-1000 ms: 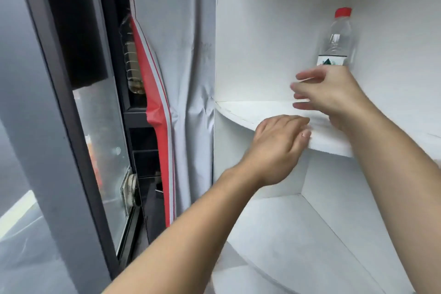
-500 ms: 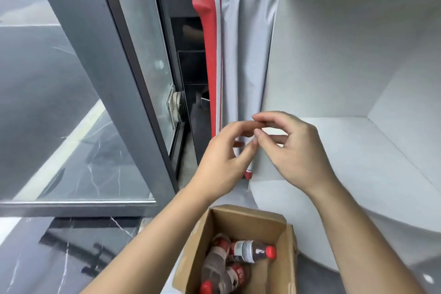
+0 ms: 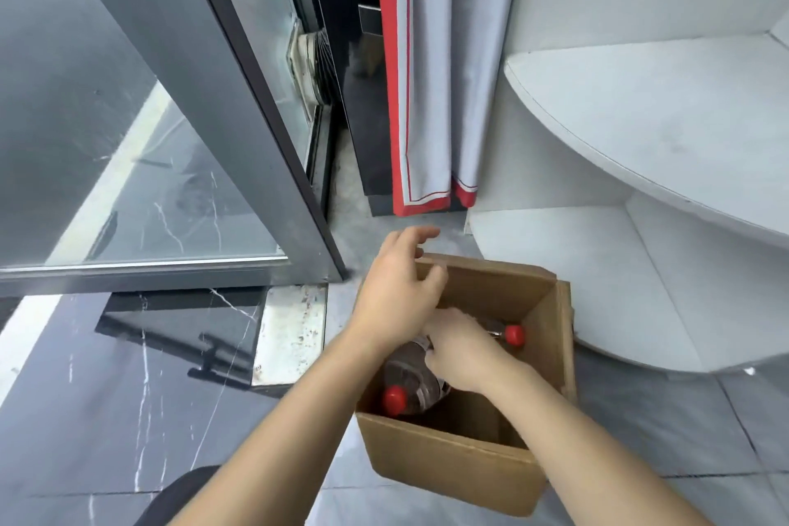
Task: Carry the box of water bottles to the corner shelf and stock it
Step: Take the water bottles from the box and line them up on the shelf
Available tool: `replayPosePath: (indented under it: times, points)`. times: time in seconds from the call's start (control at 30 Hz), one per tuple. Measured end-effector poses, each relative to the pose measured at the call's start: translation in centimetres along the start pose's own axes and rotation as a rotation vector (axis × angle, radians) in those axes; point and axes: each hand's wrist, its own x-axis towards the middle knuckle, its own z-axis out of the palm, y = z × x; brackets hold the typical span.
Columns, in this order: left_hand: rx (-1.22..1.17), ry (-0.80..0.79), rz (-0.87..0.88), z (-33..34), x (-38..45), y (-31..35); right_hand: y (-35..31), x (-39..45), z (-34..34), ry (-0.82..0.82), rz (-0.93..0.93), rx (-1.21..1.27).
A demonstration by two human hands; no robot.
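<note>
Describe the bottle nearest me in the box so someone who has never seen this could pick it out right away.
On the grey floor beside the white corner shelf sits an open cardboard box. Inside, the nearest bottle lies on its side against the box's left wall, under both hands. Its red cap points toward the camera, while the other visible red cap is in the far right corner.

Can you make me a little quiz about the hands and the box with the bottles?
1. True or false: the cardboard box sits on the shelf.
2. Which hand reaches down among the bottles: A) left hand B) right hand?
3. What colour is the cap on the near bottle?

Key: 1. False, it stands on the floor beside the shelf. 2. B; the left hand is at the box's far rim. 3. Red.
</note>
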Motion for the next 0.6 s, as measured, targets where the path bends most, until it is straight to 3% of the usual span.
replayPosePath:
  times: [0.17,0.37,0.5,0.6]
  points:
    - [0.082,-0.052,-0.027,0.7,-0.3,-1.7,0.1,0.8,6.2,-0.209,-0.207,-0.178]
    - [0.135,-0.14,-0.019,1.3,-0.5,-2.5,0.8,1.6,7.5,-0.109,-0.275,-0.226]
    - [0.243,-0.041,-0.019,0.8,-0.1,-2.8,1.7,1.3,5.2,-0.022,-0.231,-0.074]
    - [0.264,-0.059,-0.088,0.4,0.3,-3.2,3.3,1.5,3.4,0.124,-0.112,0.143]
